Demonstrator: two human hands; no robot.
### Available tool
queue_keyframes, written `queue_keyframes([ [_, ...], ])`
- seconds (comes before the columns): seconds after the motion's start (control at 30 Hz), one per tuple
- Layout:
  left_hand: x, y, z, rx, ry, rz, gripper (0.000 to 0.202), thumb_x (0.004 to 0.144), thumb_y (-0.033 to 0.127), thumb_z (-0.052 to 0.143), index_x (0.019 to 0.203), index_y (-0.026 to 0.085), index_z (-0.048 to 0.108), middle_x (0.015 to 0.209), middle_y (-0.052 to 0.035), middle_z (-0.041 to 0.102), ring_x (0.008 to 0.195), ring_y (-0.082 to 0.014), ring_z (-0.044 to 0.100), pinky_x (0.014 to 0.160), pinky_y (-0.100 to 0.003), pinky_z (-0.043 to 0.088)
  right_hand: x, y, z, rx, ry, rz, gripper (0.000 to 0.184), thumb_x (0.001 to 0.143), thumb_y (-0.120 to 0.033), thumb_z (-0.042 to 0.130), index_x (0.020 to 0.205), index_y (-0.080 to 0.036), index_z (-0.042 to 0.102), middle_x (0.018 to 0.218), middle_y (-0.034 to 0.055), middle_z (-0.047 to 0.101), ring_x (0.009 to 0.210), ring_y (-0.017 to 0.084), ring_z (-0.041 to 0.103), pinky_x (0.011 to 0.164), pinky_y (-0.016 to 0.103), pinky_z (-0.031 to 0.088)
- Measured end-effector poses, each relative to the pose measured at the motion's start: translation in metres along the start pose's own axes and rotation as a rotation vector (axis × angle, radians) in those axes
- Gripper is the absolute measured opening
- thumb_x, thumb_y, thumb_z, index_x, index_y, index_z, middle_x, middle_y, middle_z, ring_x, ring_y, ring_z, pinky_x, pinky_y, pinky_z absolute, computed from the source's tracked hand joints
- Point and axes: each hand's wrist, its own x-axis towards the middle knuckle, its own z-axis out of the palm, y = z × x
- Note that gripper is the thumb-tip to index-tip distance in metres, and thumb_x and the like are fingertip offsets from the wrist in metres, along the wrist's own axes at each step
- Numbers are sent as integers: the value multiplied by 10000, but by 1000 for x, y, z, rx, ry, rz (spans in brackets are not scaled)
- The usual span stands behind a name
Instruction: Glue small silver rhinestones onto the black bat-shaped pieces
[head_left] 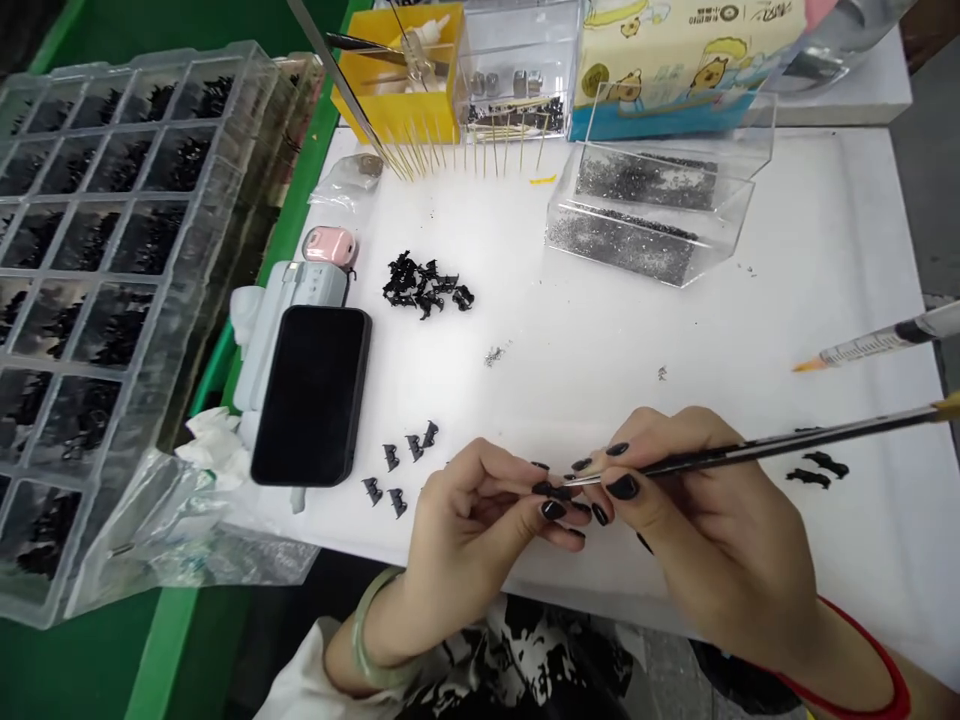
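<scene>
My left hand [480, 510] is closed, pinching a small black piece [556, 491] between thumb and fingertips. Gripped in my right hand [705, 510] is a slim dark-handled brush-like tool [720, 452]; its silvery tip meets the black piece. Whether the tip is bristle or metal I cannot make out. Left of my hands lie several small black bat-shaped pieces [391, 457], spaced apart. A heap of similar black pieces [424, 285] sits farther back. To the right of my right hand are a few more black pieces [825, 464].
A black phone [311, 395] and pink case [330, 246] lie at left, beside a compartment box [112, 200] of black parts. Clear trays [637, 220] hold glittery grains. An orange-tipped syringe [870, 345] points in from the right. Behind stand thin sticks [480, 150] and a yellow bin [397, 100].
</scene>
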Motion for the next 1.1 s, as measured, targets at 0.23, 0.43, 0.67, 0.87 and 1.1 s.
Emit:
queue_keyframes([
  [0.23, 1, 4, 3, 77, 57, 11, 205, 947, 117, 787, 867, 178, 608, 844, -42, 860, 675, -219, 834, 621, -220, 714, -2, 5, -3, -88, -115, -77, 266, 1039, -18, 540, 1147, -256, 588, 897, -18, 601, 847, 105, 685, 789, 224, 601],
  [0.43, -2, 6, 5, 92, 57, 18, 224, 938, 64, 778, 851, 184, 610, 861, -14, 863, 677, -196, 834, 618, -200, 710, -2, 7, -5, -134, -151, -107, 286, 1027, 5, 518, 1157, -245, 566, 930, -3, 621, 860, 118, 668, 793, 250, 597],
  [0.67, -2, 5, 4, 121, 59, 26, 236, 926, 41, 781, 849, 180, 606, 832, -17, 860, 649, -202, 828, 601, -206, 709, -2, 7, -4, -158, -147, -115, 273, 1028, -2, 520, 1143, -246, 563, 918, -6, 623, 847, 120, 658, 770, 244, 586],
  [0.87, -1, 5, 4, 147, 75, 18, 238, 923, 80, 800, 847, 186, 601, 825, -33, 858, 650, -219, 829, 598, -224, 714, -4, 6, -4, -147, -138, -84, 284, 1027, -16, 532, 1137, -275, 569, 915, 3, 627, 811, 148, 655, 726, 285, 584],
  [1.1, -2, 5, 4, 189, 91, -3, 240, 921, 156, 826, 839, 191, 603, 810, -46, 855, 631, -222, 826, 584, -242, 715, -2, 10, -3, -133, -148, -99, 283, 1027, -10, 527, 1139, -268, 559, 921, -8, 599, 811, 122, 628, 717, 253, 563],
])
